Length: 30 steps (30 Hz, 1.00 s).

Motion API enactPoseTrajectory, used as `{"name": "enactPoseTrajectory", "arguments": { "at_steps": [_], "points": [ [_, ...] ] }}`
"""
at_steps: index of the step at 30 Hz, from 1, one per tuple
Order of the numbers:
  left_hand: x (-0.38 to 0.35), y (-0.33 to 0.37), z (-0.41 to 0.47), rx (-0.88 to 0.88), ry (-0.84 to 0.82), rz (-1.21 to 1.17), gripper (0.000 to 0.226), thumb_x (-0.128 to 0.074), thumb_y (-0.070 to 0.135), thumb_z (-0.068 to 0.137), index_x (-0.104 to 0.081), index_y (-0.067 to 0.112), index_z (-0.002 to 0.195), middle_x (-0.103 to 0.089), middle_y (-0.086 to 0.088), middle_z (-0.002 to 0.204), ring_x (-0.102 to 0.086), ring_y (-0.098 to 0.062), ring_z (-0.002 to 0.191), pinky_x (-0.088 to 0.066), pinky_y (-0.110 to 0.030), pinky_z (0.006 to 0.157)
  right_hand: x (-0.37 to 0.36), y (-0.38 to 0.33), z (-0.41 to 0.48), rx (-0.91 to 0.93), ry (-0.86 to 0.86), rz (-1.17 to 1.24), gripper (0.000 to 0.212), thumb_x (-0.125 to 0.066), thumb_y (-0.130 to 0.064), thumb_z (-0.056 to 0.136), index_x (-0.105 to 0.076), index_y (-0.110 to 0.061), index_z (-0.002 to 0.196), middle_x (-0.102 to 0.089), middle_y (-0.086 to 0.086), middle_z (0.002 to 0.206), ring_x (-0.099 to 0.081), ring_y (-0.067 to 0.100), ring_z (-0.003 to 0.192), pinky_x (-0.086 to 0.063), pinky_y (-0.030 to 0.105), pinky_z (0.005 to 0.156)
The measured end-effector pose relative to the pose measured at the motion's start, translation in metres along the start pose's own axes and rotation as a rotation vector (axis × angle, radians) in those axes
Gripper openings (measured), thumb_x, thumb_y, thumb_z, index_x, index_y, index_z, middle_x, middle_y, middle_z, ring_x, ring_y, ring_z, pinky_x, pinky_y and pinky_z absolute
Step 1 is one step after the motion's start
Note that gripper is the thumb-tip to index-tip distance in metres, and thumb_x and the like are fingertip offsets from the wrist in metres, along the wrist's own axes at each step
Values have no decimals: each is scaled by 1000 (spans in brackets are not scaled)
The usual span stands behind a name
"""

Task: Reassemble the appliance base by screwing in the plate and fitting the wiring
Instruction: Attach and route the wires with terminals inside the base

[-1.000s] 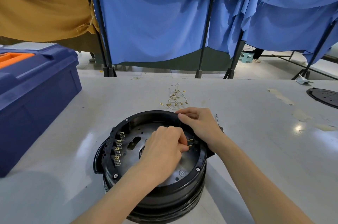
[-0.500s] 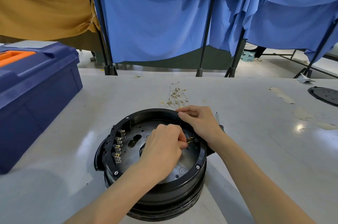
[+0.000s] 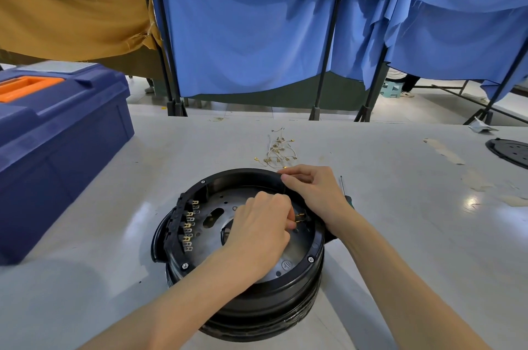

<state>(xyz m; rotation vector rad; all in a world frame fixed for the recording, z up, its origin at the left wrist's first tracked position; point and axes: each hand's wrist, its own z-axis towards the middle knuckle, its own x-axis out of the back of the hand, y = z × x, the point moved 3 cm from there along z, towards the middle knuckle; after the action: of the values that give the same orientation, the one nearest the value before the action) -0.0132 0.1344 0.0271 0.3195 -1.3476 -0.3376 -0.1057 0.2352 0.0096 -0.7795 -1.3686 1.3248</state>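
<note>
As we work over the appliance base (image 3: 243,278) on the table (image 3: 114,206), our left hand (image 3: 261,232) pinching a brass connector (image 3: 300,216) above its metal plate (image 3: 297,252) — our right hand (image 3: 314,192) pinching a thin wire (image 3: 285,189) at the far rim, spare wires (image 3: 278,151) beyond.

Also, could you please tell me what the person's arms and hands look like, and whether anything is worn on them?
The left forearm and right forearm are bare right to the frame's edge, with no sleeves in view. The left hand and right hand are ungloved. No ring, watch or bracelet shows on the fingers or wrists.
</note>
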Motion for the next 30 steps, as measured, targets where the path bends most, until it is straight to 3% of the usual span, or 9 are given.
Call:
{"name": "enactPoseTrajectory", "arguments": {
  "at_steps": [12, 20, 26, 30],
  "points": [
    [0, -1, -1, 33, -12, -68, 20, -63, 6, 81, -66, 23, 92, -69, 4, 95, -62, -18, 95, -50, -37, 80, 2, 3, 2, -6, -5, 4, 11, -66, -13, 90, -76, -18, 92, -76, 6, 91, -71, 11, 85, -54, 13, 70],
    [1, 5, 1, 1, 23, 86, 12, -58, 19, 91, -63, 23, 102, -65, 0, 106, -58, -24, 101, -34, -30, 71, 1, 3, 3, -5, 12, -23, 11, -66, -13, 90, -76, -18, 93, -75, 3, 91, -70, 9, 87, -52, 12, 73],
    [-2, 13, 1, -28, 38, 218, 19, -55, 14, 89, -57, 17, 107, -66, -1, 110, -59, -27, 102, -32, -31, 70, 1, 4, 3, -27, 26, -22, 12, -66, -13, 89, -77, -16, 94, -75, 5, 92, -70, 14, 91, -54, 26, 84],
    [-4, 15, 1, -45, 45, 216, 25, -55, 9, 86, -55, 16, 110, -66, 0, 112, -58, -25, 106, -32, -31, 72, 1, 5, 4, -30, 30, -18, 13, -66, -14, 89, -77, -21, 90, -75, 4, 90, -70, 15, 89, -54, 26, 82]
  ]
}}
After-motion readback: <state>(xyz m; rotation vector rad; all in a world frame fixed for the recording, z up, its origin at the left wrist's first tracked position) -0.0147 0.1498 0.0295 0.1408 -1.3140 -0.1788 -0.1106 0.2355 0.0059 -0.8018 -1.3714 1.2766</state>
